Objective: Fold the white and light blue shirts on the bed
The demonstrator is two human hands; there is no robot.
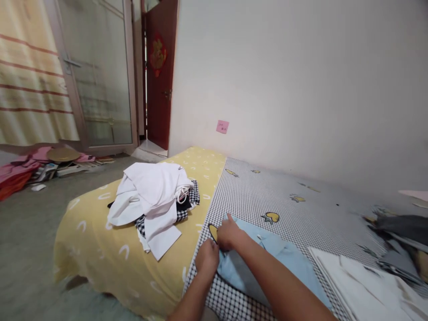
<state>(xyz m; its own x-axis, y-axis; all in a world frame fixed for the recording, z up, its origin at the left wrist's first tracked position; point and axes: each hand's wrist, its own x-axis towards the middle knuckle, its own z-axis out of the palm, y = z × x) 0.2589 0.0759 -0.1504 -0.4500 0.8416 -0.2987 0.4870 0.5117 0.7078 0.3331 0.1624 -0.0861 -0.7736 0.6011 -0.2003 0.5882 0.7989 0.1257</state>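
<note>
A light blue garment (pixel 287 256), perhaps a shirt, lies flattened on the checked sheet in front of me. At its left end, my left hand (pixel 207 257) is closed on the near edge of the cloth. Just beyond it, my right hand (pixel 228 232) is closed on the same end, near the far corner. My right forearm crosses over the garment and hides part of it. The exact finger grip of both hands is partly hidden.
White clothing (pixel 157 187) is heaped over black-and-white checked cloth on the yellow bedspread (pixel 96 240). A folded white garment (pixel 371 285) lies to the right, with dark clothes (pixel 401 232) beyond it. Pink cloth (pixel 28 162) and other items lie on the floor at left.
</note>
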